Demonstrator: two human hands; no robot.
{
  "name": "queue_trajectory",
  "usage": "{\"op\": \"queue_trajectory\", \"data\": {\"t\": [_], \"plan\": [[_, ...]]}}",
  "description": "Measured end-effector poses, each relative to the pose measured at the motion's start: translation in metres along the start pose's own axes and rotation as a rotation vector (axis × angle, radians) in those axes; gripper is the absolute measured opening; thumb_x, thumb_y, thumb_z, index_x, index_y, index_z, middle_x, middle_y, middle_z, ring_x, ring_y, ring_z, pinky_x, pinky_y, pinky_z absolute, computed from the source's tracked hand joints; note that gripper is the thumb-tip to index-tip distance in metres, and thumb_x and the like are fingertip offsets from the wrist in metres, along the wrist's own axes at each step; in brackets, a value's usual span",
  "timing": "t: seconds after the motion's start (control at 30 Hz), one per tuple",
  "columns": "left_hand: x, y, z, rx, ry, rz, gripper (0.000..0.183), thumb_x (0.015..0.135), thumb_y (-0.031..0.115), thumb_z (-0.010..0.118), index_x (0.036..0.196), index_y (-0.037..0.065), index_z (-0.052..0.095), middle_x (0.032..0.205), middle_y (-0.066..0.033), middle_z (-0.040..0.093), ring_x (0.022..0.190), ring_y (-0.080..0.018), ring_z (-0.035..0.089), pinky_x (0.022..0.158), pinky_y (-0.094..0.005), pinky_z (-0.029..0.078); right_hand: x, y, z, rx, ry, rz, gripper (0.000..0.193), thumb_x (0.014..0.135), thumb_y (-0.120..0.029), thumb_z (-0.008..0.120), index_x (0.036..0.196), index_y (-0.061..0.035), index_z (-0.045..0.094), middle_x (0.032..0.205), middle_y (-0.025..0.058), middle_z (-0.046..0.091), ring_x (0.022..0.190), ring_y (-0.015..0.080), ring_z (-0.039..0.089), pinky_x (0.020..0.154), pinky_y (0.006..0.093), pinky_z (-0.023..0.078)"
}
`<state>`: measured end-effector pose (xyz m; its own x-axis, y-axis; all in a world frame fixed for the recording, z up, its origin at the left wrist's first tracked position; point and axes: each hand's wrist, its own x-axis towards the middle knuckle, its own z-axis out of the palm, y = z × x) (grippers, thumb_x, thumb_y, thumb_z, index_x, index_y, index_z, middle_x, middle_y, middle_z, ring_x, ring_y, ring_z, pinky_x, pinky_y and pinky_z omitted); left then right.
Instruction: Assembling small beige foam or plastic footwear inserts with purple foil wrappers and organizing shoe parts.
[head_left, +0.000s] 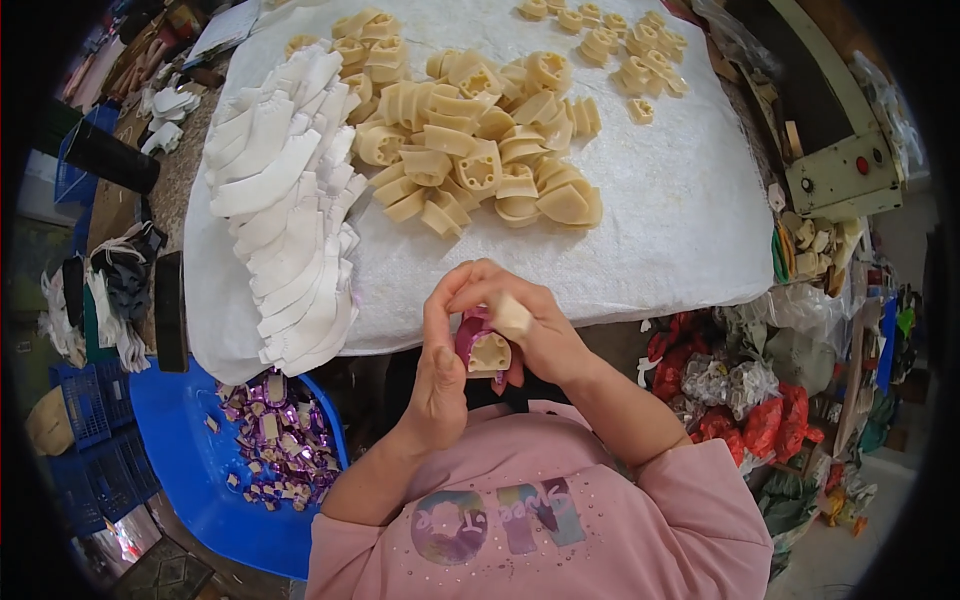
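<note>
In front of my chest, both hands close around a shoe heel (489, 353) with a shiny purple covering and a pale, hollow cream end. My left hand (440, 375) grips its left side, thumb upright along it. From the right, my right hand (550, 335) curls over the heel, its fingers partly hidden. A blurred cream block-like piece (510, 316) shows at the right fingers; whether it is held or worn I cannot tell. Beyond the hands lies a heap of bare cream heels (470, 140). Left of that heap, overlapping white curved cut pieces (290, 210) form a long row.
A white-covered table (660, 230) stands ahead, with smaller cream heels (640, 65) at its far right. Below its left edge, a blue tub (180, 470) contains many purple-covered heels (285, 440). Red and clear plastic bags (750, 400) lie at right, below a machine with buttons (845, 175).
</note>
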<state>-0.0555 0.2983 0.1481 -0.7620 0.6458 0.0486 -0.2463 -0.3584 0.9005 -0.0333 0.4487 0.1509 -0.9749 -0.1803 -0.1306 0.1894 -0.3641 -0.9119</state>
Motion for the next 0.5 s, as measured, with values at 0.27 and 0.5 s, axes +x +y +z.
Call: {"op": "queue_trajectory", "data": {"t": [0.27, 0.5], "plan": [[0.000, -0.003, 0.012, 0.296, 0.094, 0.212, 0.054, 0.100, 0.043, 0.032, 0.128, -0.003, 0.030, 0.105, -0.0118, 0.048, 0.072, -0.0100, 0.051, 0.058, -0.0223, 0.044, -0.004, 0.005, 0.010, -0.121, -0.017, -0.057, 0.014, 0.094, -0.018, 0.052, 0.097, -0.0052, 0.057, 0.111, 0.0093, 0.053, 0.075, 0.0123, 0.059, 0.055, 0.0232, 0.052], [0.007, -0.008, 0.008, 0.317, 0.328, 0.191, 0.040, 0.098, 0.024, 0.035, 0.127, -0.003, 0.038, 0.114, -0.0102, 0.048, 0.095, -0.0112, 0.049, 0.082, -0.0259, 0.041, -0.001, 0.037, 0.023, -0.187, 0.070, -0.395, 0.030, 0.091, -0.010, 0.046, 0.120, -0.0053, 0.053, 0.118, 0.0124, 0.048, 0.108, 0.0251, 0.047, 0.097, 0.0353, 0.035]]}}
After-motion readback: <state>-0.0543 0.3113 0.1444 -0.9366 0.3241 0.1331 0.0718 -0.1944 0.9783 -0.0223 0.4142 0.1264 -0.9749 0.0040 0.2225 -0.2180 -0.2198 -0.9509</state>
